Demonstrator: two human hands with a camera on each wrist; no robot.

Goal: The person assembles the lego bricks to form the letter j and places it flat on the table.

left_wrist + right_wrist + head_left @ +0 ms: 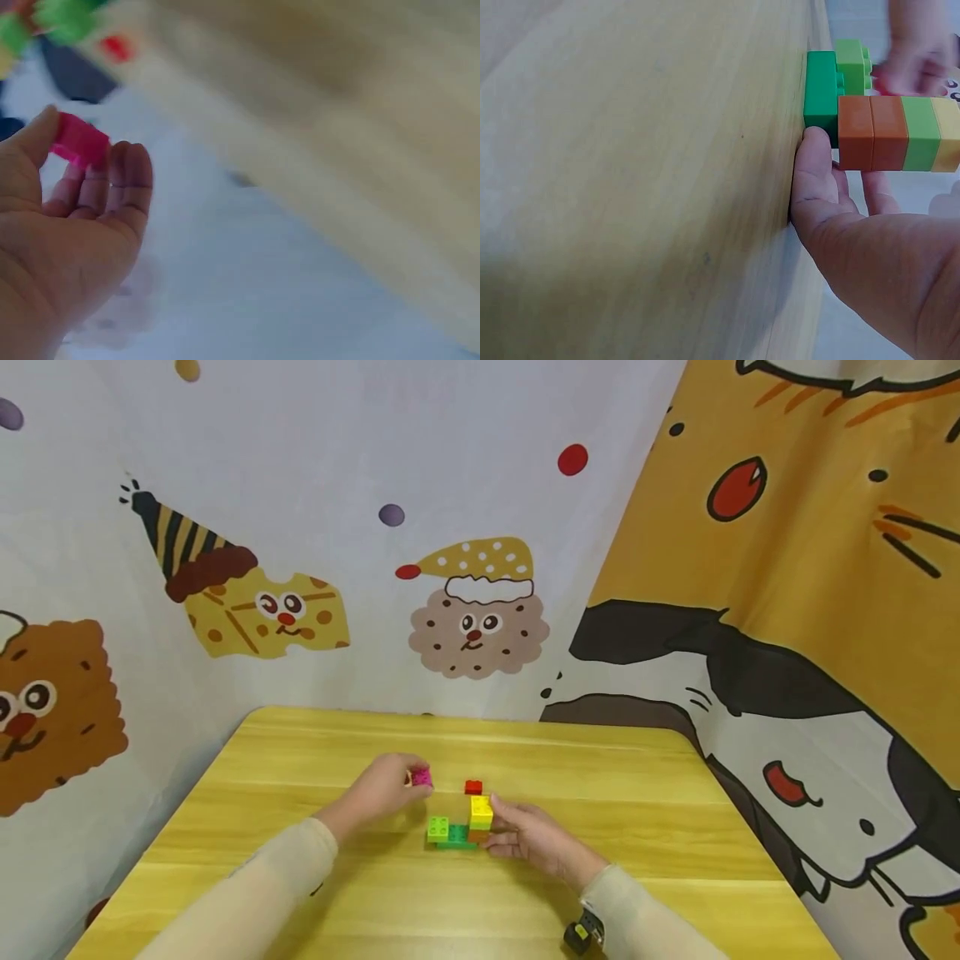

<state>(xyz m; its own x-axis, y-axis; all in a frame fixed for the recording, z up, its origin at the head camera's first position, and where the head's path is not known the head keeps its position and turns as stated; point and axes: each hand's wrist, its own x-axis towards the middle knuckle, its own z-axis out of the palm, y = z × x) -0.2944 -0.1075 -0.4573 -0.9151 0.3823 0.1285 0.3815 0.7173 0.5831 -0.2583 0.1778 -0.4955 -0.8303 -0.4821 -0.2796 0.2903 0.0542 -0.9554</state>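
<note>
In the head view, my left hand (pixel 386 781) pinches a pink toy brick (pixel 422 777) between thumb and fingers, raised above the table. The left wrist view shows the same pink brick (pixel 79 140) at the fingertips. My right hand (pixel 534 837) holds the right side of a brick build. That build has a dark green base brick (pixel 456 837), a light green brick (pixel 438 828) on its left end, and a tower on its right end. The tower rises from two brown bricks (pixel 872 133) through light green to a yellow brick (pixel 482 808) on top.
A small red brick (pixel 473 787) lies on the wooden table (pixel 315 893) just behind the build. A cartoon-printed curtain (pixel 315 510) hangs behind the table and along its right side. On the right wrist sits a black device (pixel 580 935).
</note>
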